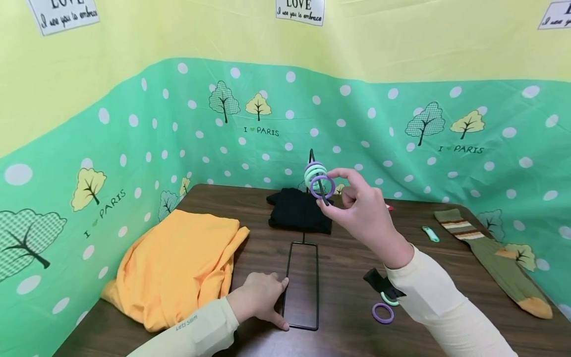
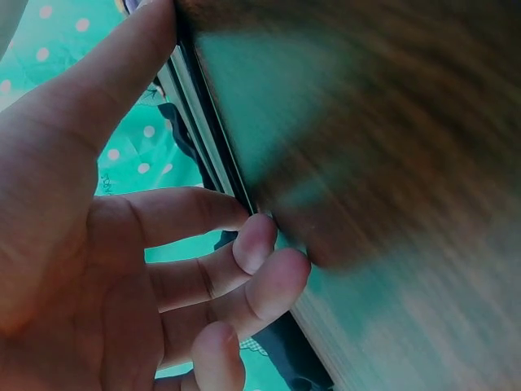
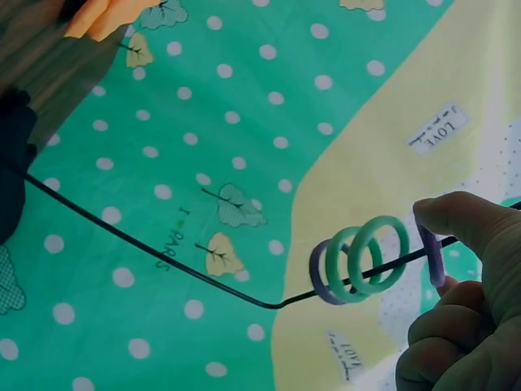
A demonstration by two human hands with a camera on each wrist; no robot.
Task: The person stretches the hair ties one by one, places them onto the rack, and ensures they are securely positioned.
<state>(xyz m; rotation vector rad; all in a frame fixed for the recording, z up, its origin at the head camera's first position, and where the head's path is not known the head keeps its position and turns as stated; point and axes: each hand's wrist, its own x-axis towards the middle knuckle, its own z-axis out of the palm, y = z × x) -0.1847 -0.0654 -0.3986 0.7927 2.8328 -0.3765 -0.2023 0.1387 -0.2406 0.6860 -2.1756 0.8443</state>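
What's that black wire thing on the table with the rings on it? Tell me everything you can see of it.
The black wire stand looks like thin dark metal rod. Its base is a narrow rectangular loop lying flat on the brown table, and an arm rises from the far end, bending toward its tip. Three hair rings, one purple and two mint green, are threaded on the arm. The right hand pinches another purple ring at the tip, while the left hand touches the base's near left side.
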